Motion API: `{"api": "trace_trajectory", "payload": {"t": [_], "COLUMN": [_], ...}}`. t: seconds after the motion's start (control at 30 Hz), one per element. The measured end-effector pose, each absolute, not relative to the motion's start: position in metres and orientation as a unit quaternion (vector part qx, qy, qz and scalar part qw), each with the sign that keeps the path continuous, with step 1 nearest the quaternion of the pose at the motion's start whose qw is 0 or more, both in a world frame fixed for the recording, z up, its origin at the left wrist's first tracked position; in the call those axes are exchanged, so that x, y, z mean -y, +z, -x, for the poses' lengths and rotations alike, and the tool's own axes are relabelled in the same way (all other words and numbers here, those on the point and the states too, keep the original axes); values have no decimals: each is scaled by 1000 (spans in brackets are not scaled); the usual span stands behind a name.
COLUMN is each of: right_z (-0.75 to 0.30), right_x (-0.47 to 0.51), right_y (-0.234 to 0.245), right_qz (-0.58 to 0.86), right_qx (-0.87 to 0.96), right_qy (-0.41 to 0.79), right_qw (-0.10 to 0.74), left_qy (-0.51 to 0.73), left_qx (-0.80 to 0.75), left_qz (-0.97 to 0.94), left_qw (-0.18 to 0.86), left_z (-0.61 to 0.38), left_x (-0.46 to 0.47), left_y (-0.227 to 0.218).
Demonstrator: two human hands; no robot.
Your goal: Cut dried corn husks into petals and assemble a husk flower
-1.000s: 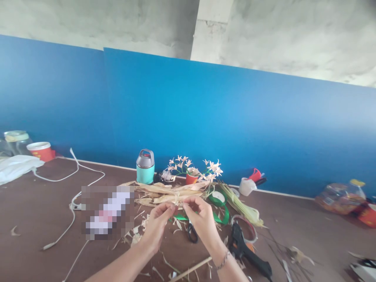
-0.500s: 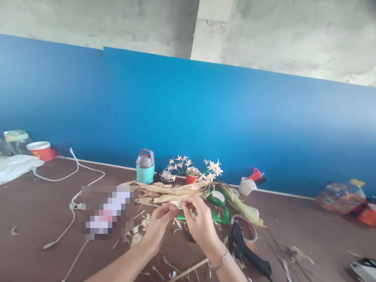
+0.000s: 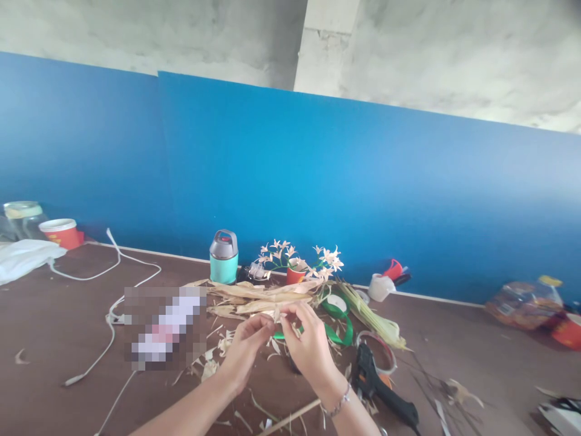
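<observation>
Pale husk piece [image 3: 277, 315], 1, raised over the surface [image 3: 45, 327] between the fingertips, too small to read its shape. Hands: 2. Left hand [image 3: 247, 342] pinched thumb to index, apparently on the lower end; right hand [image 3: 307, 339] pinching it from the other side, thumb and index nearly meeting. Fingertips of the two just beside each other, contact unclear. Step looks like fine fingertip shaping or joining, probably mid-way. Next move likely calls for a light, steady grip one side, small twist or fold the other; thin stuff, could tear.

Close by: dry husk strips [image 3: 258, 293], several, overlapping, no exact count. Green ribbon [image 3: 348, 330], 1, partly behind right hand, running by 1 spool [image 3: 337, 303]. Loose scraps [image 3: 210, 369], many. Thin stick [image 3: 297, 415], 1.

Further out: glue gun [image 3: 384, 387], 1, right of the right wrist; ring-shaped coil [image 3: 393, 360], 1, just beside it. Greenish bundle [image 3: 372, 315], 1. Flower cup [image 3: 296, 276], 1, red, with pale flowers [image 3: 334, 260] around it, a dozen or more, too small to count. Teal flask [image 3: 224, 268], 1. White container [image 3: 380, 288], 1. Far left: red tub [image 3: 61, 235], 1, and glass jar [image 3: 23, 219], at least 1
</observation>
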State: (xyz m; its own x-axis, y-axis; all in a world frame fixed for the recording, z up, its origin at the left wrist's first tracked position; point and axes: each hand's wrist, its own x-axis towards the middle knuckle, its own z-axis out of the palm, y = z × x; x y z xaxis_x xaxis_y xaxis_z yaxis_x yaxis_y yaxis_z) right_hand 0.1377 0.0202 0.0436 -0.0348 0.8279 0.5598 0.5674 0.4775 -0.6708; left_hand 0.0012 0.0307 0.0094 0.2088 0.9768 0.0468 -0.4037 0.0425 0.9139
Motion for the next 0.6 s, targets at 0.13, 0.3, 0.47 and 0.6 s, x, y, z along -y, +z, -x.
{"api": "trace_trajectory", "payload": {"t": [0.13, 0.3, 0.47, 0.6], "right_z": [-137, -137, -137, -137], "right_x": [-19, -20, -22, -22], "right_y": [45, 44, 41, 39], "right_qz": [499, 509, 513, 519], "right_qx": [705, 702, 702, 702], "right_qy": [130, 121, 107, 105], "right_qw": [486, 484, 482, 477], "left_qy": [525, 525, 519, 522], "left_qx": [-320, -313, -303, -296], "left_qz": [-440, -447, -448, -453], "left_qw": [655, 653, 662, 660], "left_z": [-1, -2, -2, -2], "left_x": [-30, -30, -31, -30], "left_y": [13, 13, 13, 14]}}
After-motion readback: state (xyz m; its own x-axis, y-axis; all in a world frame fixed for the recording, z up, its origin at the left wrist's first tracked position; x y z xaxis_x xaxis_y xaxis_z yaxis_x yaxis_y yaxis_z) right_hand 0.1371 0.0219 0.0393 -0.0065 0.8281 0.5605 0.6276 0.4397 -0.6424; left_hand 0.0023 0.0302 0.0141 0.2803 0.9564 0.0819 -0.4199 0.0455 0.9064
